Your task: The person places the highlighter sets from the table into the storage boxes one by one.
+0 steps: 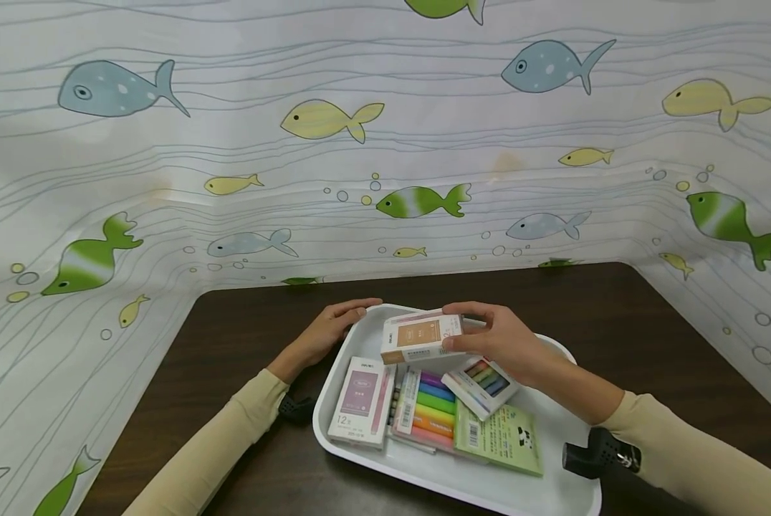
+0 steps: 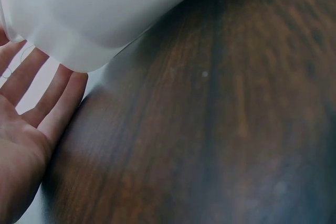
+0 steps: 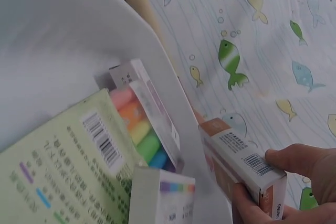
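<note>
My right hand [image 1: 504, 340] grips one end of a white box with an orange-brown label [image 1: 418, 333], thumb and fingers on opposite sides. That box is held over the back of a white tray [image 1: 463, 484]. At the tray's back left corner my left hand [image 1: 326, 333] touches the rim; in the left wrist view its fingers are straight and spread, their tips partly hidden by the tray. Inside the tray are a white box with a purple label [image 1: 362, 401], a clear pack of rainbow-coloured markers [image 1: 436, 405], a small white box with a coloured window [image 1: 482, 387] and a green panda packet [image 1: 504, 437].
The tray stands on a dark wooden table [image 1: 243, 358]. Behind and beside the table hangs a white sheet printed with fish [image 1: 424, 150]. Each wrist wears a black camera, such as the right wrist camera [image 1: 598, 455].
</note>
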Tool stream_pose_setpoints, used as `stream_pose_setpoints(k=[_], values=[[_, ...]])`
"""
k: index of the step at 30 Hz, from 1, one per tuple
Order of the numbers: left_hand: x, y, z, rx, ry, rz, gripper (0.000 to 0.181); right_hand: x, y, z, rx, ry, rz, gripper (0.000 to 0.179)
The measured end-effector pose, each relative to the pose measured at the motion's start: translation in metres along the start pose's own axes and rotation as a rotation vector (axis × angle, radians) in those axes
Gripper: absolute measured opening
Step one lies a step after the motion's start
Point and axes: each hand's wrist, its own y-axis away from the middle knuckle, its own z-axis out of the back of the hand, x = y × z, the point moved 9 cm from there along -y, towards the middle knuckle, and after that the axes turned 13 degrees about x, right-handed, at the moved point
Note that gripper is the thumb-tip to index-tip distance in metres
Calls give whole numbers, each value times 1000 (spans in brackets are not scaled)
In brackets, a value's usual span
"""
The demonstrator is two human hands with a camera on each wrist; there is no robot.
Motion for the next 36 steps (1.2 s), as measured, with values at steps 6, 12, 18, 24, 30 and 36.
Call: stream_pose_setpoints(k=[6,12,18,24,30,36], values=[[4,-5,-2,6,-8,2,45,-2,-5,-12,10,-16,-30,62],[5,-10,-3,12,-5,-6,44,3,-2,-16,42,47,-29,60],[4,-13,-3,32,-6,-27,44,29,14,-13,75,424,54,47],[3,-10,0,24,-15,-24,45,53,36,5,17,457,146,42],[2,-12,3,11,-20,-19,47,54,48,40,-56,470,161,46],[7,-13,3,22,-29,11,46,47,55,70,-99,465,115,49]])
